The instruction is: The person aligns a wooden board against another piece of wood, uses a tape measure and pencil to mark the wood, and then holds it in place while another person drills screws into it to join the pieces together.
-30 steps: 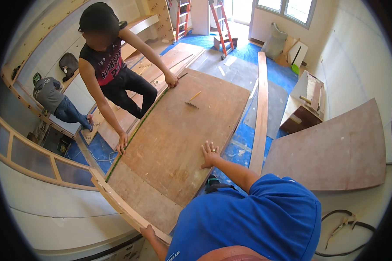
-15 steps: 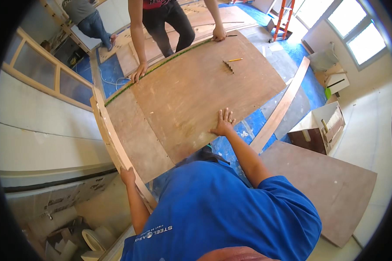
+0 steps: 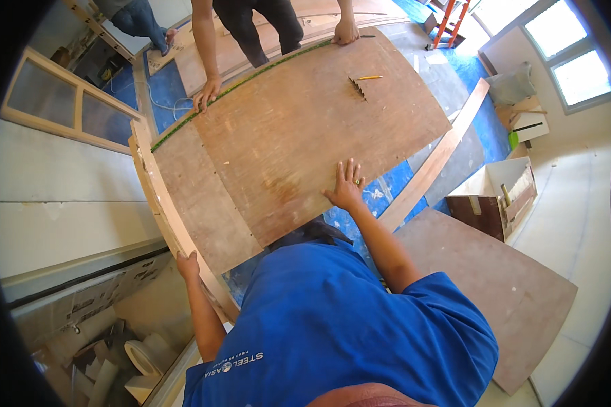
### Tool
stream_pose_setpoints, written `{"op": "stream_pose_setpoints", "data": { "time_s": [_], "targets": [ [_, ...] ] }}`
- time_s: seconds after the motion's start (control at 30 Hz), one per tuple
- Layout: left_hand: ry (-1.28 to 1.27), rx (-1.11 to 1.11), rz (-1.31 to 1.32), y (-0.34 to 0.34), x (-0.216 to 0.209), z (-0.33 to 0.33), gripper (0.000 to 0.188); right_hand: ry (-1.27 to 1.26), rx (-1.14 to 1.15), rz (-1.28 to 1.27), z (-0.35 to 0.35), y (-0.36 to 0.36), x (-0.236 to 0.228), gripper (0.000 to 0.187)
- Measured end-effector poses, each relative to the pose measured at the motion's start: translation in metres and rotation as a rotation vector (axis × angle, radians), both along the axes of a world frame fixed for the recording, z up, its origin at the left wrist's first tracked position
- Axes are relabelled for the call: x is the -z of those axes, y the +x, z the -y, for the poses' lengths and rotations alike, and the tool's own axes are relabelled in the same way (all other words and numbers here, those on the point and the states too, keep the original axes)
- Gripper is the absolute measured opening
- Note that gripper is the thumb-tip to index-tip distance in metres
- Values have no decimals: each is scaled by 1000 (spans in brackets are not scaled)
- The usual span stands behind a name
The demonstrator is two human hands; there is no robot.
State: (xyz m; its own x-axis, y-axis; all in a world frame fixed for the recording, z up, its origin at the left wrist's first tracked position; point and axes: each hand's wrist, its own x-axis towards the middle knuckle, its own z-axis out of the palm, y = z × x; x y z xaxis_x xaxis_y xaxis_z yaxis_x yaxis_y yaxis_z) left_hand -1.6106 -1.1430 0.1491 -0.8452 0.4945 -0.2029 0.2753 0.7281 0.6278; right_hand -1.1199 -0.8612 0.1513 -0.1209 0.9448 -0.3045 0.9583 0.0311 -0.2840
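Observation:
My right hand (image 3: pixel 346 188) lies flat, fingers spread, on the near edge of a brown plywood sheet (image 3: pixel 285 142). At the left, my left hand (image 3: pixel 189 266) is closed around the edge of a long pale wooden board (image 3: pixel 157 178), which runs along the sheet's left end. Across from me, a co-worker's two hands (image 3: pixel 208 93) hold a green tape measure (image 3: pixel 251 76) along the far edge. A yellow pencil (image 3: pixel 370 77) and a small dark jagged strip (image 3: pixel 357 89) lie on the sheet.
A narrow plank (image 3: pixel 441 152) slants past the sheet's right end. Beside me at right are another brown panel (image 3: pixel 489 285) and an open box (image 3: pixel 492 197). An orange ladder (image 3: pixel 449 27) stands at the far right. Blue sheeting (image 3: pixel 166 88) covers parts of the floor.
The view has shifted slightly, so the sheet and board appear a little farther left. Both my hands keep their places, and the co-worker's hands stay at the tape measure.

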Motion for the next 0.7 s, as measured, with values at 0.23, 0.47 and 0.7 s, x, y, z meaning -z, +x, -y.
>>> {"op": "stream_pose_setpoints", "data": {
  "time_s": [0.23,0.47,0.7],
  "targets": [
    [-116,-30,-69,0,1,-4,39,80,26,-45,-1,4,6,86],
    [-81,-48,7,5,-1,1,40,120,-35,-67,-16,14,5,79],
    [-72,-73,92,3,0,-2,39,226,-76,-81,-46,28,21,70]
  ]
}}
